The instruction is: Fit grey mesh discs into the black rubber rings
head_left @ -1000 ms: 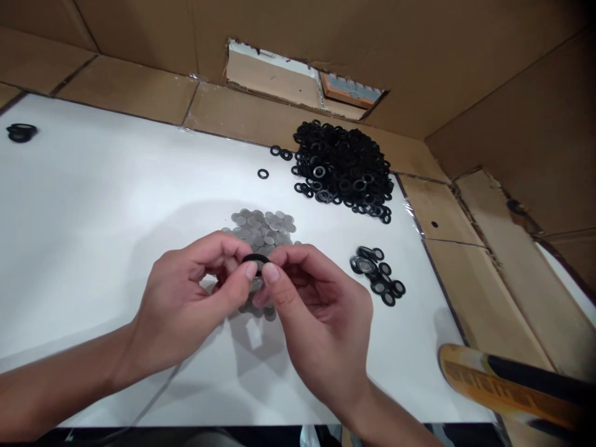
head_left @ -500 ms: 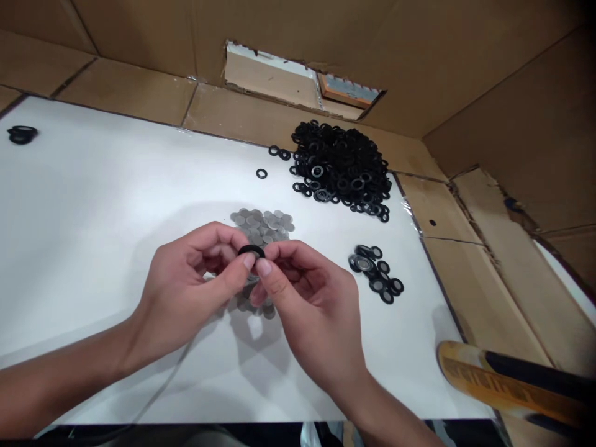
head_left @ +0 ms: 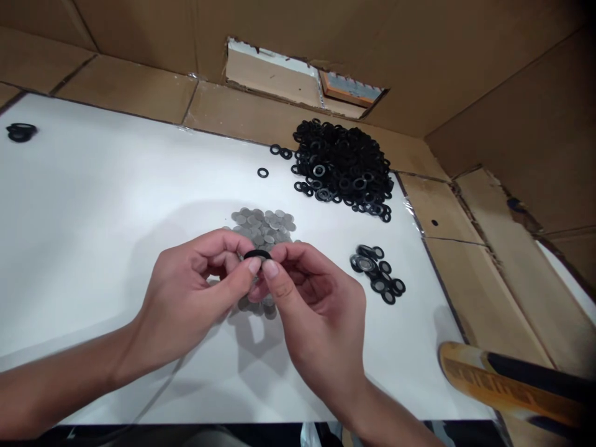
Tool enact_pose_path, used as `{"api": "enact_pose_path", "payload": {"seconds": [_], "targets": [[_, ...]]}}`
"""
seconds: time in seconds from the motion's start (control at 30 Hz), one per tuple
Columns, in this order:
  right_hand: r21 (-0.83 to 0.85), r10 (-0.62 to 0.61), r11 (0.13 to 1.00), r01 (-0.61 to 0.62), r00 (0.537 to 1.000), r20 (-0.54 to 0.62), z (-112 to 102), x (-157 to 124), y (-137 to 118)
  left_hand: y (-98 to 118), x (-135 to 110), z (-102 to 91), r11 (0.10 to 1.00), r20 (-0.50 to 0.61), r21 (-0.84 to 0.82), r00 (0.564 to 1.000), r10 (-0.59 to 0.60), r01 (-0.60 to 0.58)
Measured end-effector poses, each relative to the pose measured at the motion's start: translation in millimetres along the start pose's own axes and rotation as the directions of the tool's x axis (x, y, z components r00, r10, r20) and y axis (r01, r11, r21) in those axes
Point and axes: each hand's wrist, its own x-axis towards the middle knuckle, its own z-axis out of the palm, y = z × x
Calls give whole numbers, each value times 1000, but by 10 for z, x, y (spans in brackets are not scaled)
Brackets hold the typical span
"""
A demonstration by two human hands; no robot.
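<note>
My left hand (head_left: 195, 292) and my right hand (head_left: 311, 310) meet over the middle of the white sheet (head_left: 93, 217). Both pinch one black rubber ring (head_left: 257, 254) between thumbs and fingertips. Right beneath and behind the fingers lies a pile of small grey metal discs (head_left: 263, 226). A big heap of black rings (head_left: 342, 167) sits further back on the right. A small cluster of black rings with grey centres (head_left: 378, 276) lies just right of my right hand.
Cardboard walls (head_left: 419, 62) enclose the back and right side. Loose rings (head_left: 263, 172) lie left of the big heap. A small dark stack of rings (head_left: 21, 131) sits at the far left. A yellow and black tool handle (head_left: 507, 385) lies at the lower right.
Both hands stay pinched on the ring; they rose slightly and came back down, with small finger shifts. Nothing else on the sheet moved.
</note>
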Motion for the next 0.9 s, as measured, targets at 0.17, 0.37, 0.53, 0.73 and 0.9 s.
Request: {"api": "enact_pose_path", "payload": {"seconds": [0.17,0.37,0.53,0.73,0.9], "targets": [[-40,-19,999,20,999,34,-20,8,-11,-23,-16,-9,1000,-20,8,1000,3,-3],[-36,-47,998,48,998,29,-15,2,1,4,-12,-1,999,-11,35,1000,26,-26],[-46,-64,997,64,998,8,-13,20,1,15,0,-8,998,-7,59,1000,29,-28],[-126,-123,984,128,991,48,-86,46,-10,-2,3,-36,996,-6,83,1000,23,-22],[-290,-120,941,173,974,191,-90,47,54,-14,14,-37,999,57,50,998,14,-17]]}}
